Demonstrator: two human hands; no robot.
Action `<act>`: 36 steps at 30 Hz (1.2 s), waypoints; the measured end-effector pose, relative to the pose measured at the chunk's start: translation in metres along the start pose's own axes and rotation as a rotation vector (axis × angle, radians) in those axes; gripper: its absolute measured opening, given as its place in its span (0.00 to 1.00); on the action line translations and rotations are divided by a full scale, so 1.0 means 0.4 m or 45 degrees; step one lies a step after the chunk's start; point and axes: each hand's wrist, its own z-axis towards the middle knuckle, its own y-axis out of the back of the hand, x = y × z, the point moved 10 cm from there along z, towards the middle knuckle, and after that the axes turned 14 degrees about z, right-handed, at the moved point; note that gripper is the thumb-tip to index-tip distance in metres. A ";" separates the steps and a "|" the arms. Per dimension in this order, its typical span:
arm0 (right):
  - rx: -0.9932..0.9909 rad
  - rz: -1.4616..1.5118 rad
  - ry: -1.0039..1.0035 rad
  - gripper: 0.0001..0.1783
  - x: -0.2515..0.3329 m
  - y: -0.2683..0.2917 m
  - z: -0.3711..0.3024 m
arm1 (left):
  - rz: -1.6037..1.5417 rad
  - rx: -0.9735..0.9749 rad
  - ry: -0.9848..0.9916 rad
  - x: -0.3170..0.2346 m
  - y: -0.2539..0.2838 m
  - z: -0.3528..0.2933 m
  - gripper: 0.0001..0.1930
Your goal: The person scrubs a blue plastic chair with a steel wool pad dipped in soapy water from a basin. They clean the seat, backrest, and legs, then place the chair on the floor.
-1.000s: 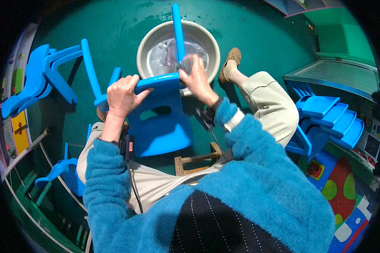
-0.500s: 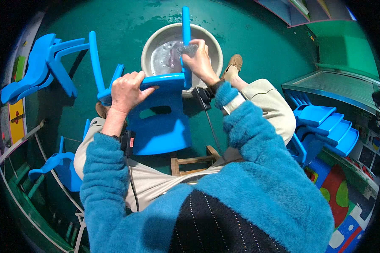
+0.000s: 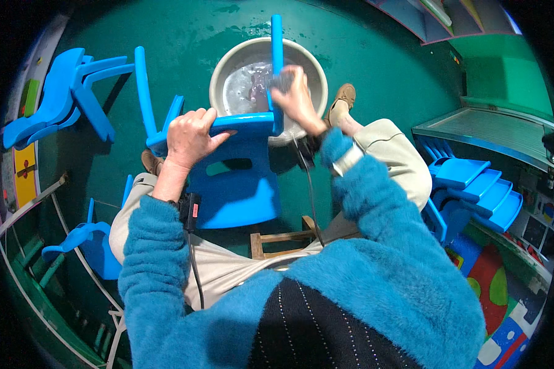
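A small blue plastic chair (image 3: pixel 240 184) lies tipped between my knees, its legs pointing away from me. My left hand (image 3: pixel 188 136) grips the chair's seat edge near a leg. My right hand (image 3: pixel 294 97) presses a grey scrubbing pad against the far right chair leg (image 3: pixel 276 43). That leg reaches over a round grey basin (image 3: pixel 308 61) holding wet, soapy water on the green floor.
A blue chair (image 3: pixel 61 98) lies on its side at far left and another (image 3: pixel 86 243) sits low left. A stack of blue chairs (image 3: pixel 474 190) stands at right. A small wooden stool (image 3: pixel 283 240) is under me.
My right hand with the pad has slid along the chair leg, away from me and over the basin. The left hand keeps its hold on the chair.
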 end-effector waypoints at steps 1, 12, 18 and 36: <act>0.049 -0.067 -0.075 0.32 -0.016 -0.006 -0.041 | 0.006 -0.024 -0.002 0.000 0.004 0.000 0.25; -0.014 0.097 0.065 0.25 0.028 0.010 0.065 | 0.102 0.033 -0.003 -0.005 -0.001 0.006 0.24; -0.130 0.191 -0.090 0.23 -0.012 0.028 -0.218 | 0.076 0.045 0.008 -0.004 0.002 0.009 0.24; -0.089 0.130 0.077 0.24 0.102 0.047 -0.125 | 0.106 0.090 0.152 0.048 0.010 0.084 0.26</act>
